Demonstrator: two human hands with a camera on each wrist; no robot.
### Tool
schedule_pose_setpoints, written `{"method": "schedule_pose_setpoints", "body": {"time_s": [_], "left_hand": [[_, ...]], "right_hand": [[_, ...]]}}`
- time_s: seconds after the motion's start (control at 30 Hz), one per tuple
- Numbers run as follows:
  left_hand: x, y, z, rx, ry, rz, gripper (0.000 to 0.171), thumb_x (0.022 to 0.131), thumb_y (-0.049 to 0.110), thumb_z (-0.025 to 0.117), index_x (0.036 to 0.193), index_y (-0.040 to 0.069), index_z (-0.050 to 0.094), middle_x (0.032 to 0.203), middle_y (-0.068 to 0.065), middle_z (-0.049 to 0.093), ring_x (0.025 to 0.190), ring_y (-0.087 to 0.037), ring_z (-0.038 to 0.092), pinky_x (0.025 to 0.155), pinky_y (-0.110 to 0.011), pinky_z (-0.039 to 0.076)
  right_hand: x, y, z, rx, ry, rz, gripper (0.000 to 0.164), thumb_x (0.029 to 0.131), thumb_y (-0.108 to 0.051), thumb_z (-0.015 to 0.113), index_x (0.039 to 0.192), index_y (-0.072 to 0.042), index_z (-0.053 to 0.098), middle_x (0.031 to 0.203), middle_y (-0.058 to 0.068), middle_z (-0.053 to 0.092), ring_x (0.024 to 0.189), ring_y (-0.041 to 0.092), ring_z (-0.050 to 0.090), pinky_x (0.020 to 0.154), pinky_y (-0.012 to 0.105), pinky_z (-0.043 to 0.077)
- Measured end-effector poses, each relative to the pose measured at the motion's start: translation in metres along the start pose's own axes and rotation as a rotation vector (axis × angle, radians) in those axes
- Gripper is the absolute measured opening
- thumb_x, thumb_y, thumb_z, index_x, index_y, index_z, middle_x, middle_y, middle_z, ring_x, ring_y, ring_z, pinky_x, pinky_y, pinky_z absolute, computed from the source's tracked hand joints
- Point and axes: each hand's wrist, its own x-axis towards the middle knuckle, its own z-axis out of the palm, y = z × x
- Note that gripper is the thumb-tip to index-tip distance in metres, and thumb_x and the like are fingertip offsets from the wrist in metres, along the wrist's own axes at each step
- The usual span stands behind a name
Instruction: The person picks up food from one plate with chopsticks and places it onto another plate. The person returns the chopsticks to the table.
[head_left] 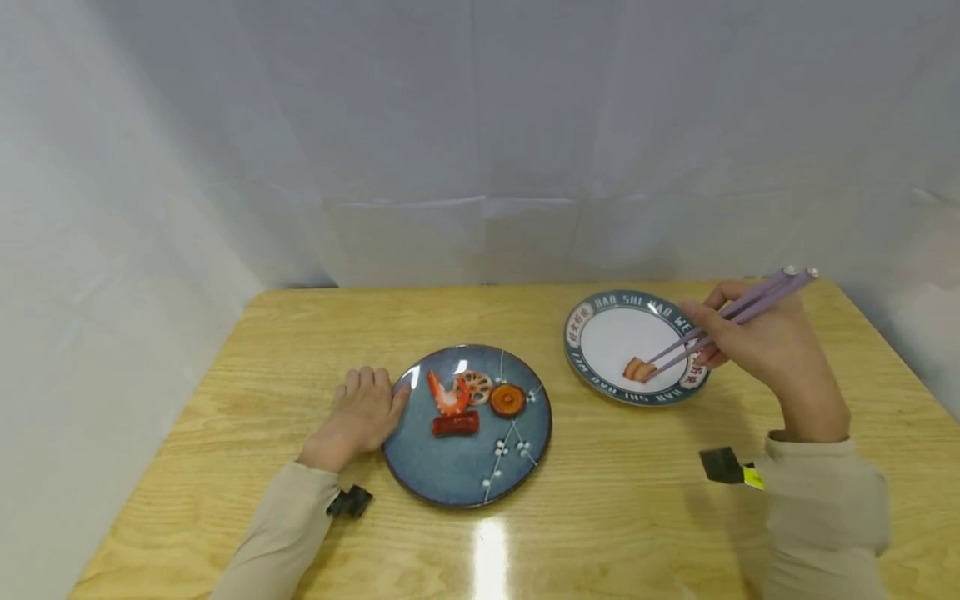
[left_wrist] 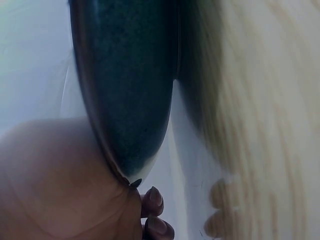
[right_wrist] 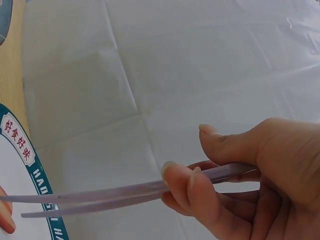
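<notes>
My right hand (head_left: 757, 342) holds a pair of purple chopsticks (right_wrist: 110, 194). Their tips reach into a white plate (head_left: 611, 333) with a green lettered rim and touch, or nearly touch, a piece of pork belly (head_left: 637, 370) lying there. Whether the tips pinch it I cannot tell. To the left, my left hand (head_left: 358, 417) rests against the blue plate (head_left: 442, 471), thumb on its rim and fingers beside it on the table. That plate bears a shrimp (head_left: 447, 398), a lotus root slice (head_left: 480, 385), an orange round slice (head_left: 507, 401) and a dark red block (head_left: 456, 423).
Both plates stand on a light wooden table (head_left: 600, 517), the white one farther back and to the right. Behind the table hangs a pale sheet (head_left: 480, 150). A small dark device (head_left: 722, 465) sits by each sleeve cuff.
</notes>
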Motion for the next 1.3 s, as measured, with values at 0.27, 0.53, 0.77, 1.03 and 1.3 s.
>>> {"method": "schedule_pose_setpoints", "body": {"time_s": [0.27, 0.53, 0.77, 1.03, 1.3], "left_hand": [[0.001, -0.001, 0.000, -0.004, -0.004, 0.002, 0.037, 0.104, 0.029, 0.035, 0.090, -0.005, 0.043, 0.089, -0.019, 0.040, 0.089, -0.039, 0.039, 0.074, -0.049, 0.033], [0.001, -0.001, 0.001, -0.003, -0.012, 0.001, 0.037, 0.104, 0.029, 0.035, 0.092, -0.006, 0.043, 0.089, -0.020, 0.040, 0.089, -0.039, 0.039, 0.075, -0.049, 0.033], [0.002, -0.001, 0.001, -0.009, -0.008, 0.000, 0.037, 0.104, 0.029, 0.035, 0.091, -0.005, 0.043, 0.089, -0.019, 0.040, 0.088, -0.038, 0.038, 0.074, -0.049, 0.032], [0.001, -0.001, 0.000, -0.012, -0.017, -0.007, 0.037, 0.104, 0.029, 0.034, 0.092, -0.005, 0.043, 0.089, -0.019, 0.039, 0.089, -0.038, 0.038, 0.075, -0.048, 0.032], [0.001, -0.001, 0.000, -0.001, -0.004, -0.003, 0.038, 0.104, 0.029, 0.035, 0.092, -0.006, 0.044, 0.090, -0.020, 0.041, 0.091, -0.040, 0.040, 0.075, -0.050, 0.034]], "right_hand": [[0.004, 0.004, 0.007, -0.028, 0.025, 0.002, 0.041, 0.096, -0.035, 0.059, 0.084, 0.004, 0.062, 0.062, 0.009, 0.064, 0.049, 0.016, 0.064, 0.046, 0.028, 0.051], [0.006, 0.000, 0.016, -0.031, 0.001, -0.005, 0.041, 0.096, -0.036, 0.059, 0.083, 0.002, 0.061, 0.058, 0.008, 0.063, 0.051, 0.020, 0.065, 0.046, 0.030, 0.051], [0.008, -0.002, 0.022, -0.031, -0.011, -0.057, 0.040, 0.096, -0.034, 0.060, 0.080, 0.002, 0.062, 0.058, 0.008, 0.063, 0.051, 0.019, 0.064, 0.047, 0.030, 0.051], [0.011, 0.001, 0.028, -0.030, -0.023, -0.055, 0.039, 0.097, -0.032, 0.059, 0.077, 0.001, 0.059, 0.059, 0.007, 0.063, 0.052, 0.019, 0.064, 0.046, 0.030, 0.050], [0.014, 0.006, 0.030, -0.029, -0.003, -0.026, 0.044, 0.097, -0.035, 0.057, 0.075, 0.003, 0.059, 0.058, 0.008, 0.063, 0.050, 0.019, 0.063, 0.045, 0.030, 0.050]]}}
